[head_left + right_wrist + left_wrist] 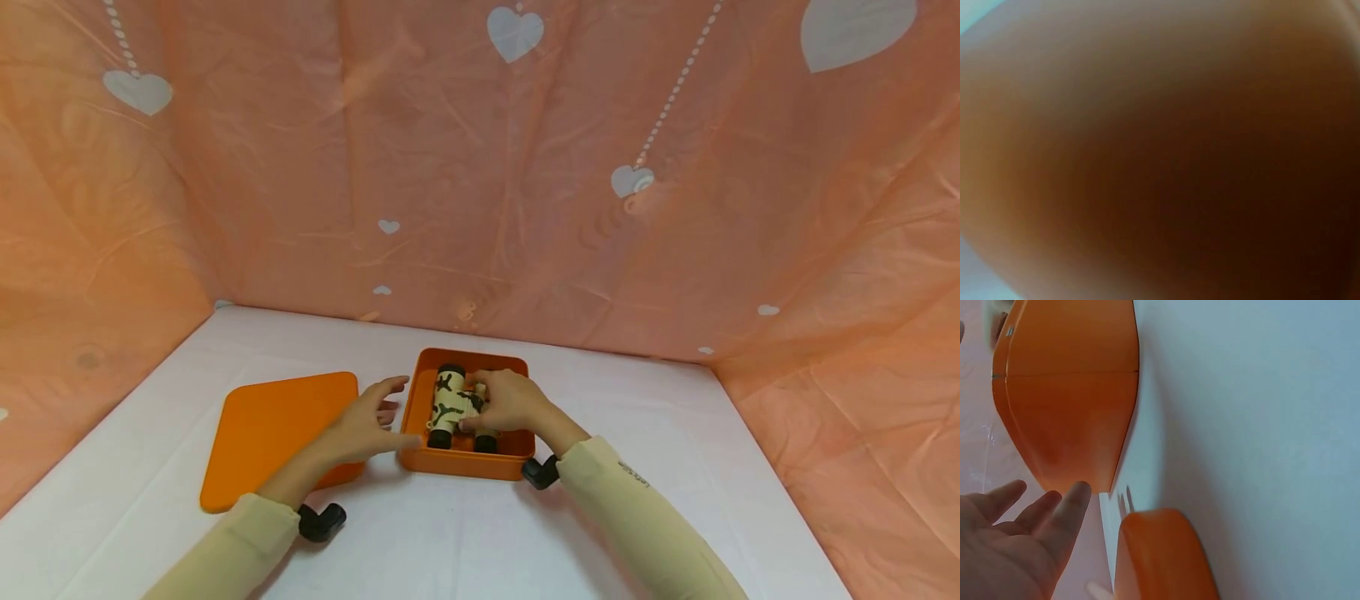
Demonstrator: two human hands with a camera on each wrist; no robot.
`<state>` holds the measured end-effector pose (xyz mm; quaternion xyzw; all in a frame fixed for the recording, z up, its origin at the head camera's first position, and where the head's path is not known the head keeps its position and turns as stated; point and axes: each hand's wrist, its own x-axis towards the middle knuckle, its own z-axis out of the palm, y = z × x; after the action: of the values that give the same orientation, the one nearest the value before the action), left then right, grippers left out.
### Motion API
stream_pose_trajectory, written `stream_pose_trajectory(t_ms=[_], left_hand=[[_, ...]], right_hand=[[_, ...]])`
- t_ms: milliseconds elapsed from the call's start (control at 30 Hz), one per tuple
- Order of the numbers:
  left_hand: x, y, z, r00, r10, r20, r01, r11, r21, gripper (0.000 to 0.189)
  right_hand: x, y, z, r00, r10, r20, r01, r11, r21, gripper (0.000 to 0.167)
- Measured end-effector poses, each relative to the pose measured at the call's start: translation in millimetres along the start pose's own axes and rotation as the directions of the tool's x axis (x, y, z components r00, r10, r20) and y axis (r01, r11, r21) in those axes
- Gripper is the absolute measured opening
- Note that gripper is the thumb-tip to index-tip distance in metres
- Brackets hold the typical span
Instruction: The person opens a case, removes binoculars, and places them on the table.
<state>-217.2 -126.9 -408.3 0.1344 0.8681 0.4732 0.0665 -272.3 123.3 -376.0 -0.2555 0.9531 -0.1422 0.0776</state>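
Camouflage-patterned binoculars [447, 406] with black ends lie in an orange box [465, 464] on the white table. My right hand [516, 400] reaches over the box's right side and grips the right barrel, thumb near the front and fingers at the back. At the box's left wall, my left hand [358, 432] has its fingers spread and holds nothing; its thumb is right at the front left corner. The left wrist view shows that hand [1013, 547] with fingertips close to the box's outer wall [1072, 419]. A brown blur fills most of the right wrist view.
An orange lid [281, 429] lies on the table left of the box, partly under my left forearm in the head view. Black wrist mounts [322, 522] hang below both wrists. Behind the white table [465, 542] rises a peach curtain [465, 167] with white hearts.
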Motion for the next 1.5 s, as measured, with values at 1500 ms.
stream_pose_trajectory(t_ms=[1500], left_hand=[[10.5,-0.5,8.0,0.998,-0.046,0.053,0.050,0.995,-0.087,0.111]], right_hand=[[2.4,2.9,14.1,0.998,-0.007,-0.062,0.004,0.999,-0.052,0.073]])
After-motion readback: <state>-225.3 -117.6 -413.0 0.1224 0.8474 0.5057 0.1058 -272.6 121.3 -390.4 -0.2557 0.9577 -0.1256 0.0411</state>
